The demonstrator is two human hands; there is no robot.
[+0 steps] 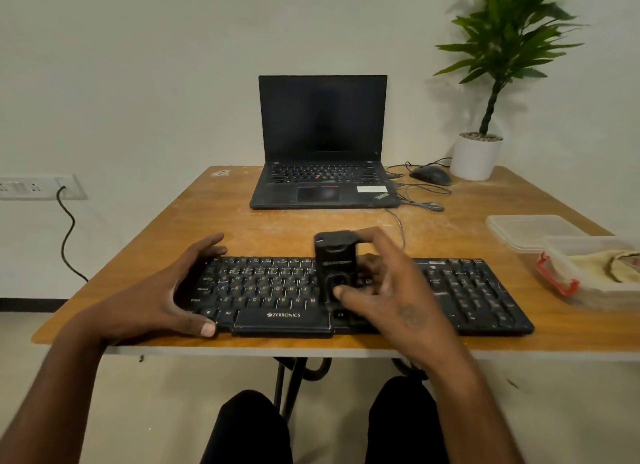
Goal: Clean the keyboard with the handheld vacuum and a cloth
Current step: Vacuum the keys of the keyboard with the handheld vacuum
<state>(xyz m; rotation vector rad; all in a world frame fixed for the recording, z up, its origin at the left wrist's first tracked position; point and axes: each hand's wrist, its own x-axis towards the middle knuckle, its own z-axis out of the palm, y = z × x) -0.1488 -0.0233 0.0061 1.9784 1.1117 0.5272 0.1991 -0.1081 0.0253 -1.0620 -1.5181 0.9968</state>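
Two hands work at the black keyboard [311,290], which lies along the near edge of the wooden table [138,241]. The right hand [391,290] grips the black handheld vacuum [334,266], fingers curled over its far end and thumb pressed on its near face; the vacuum stands on the keys just right of the keyboard's middle, above the right end of the space bar. The left hand [173,290] clasps the keyboard's left end, fingers curved over the far edge and thumb on the near edge by the bottom row.

To the right, near the table's edge, a clear plastic box with a red clip [588,273] holds a pale cloth [599,262], with its lid [530,229] lying just behind it. Both are well apart from the hands. At the far side stands an open black laptop [322,144], screen dark, with a black mouse [431,175] and loose cables beside it, and a potted plant [485,117] in the far right corner. A wall socket [38,186] with a black cord is at left.
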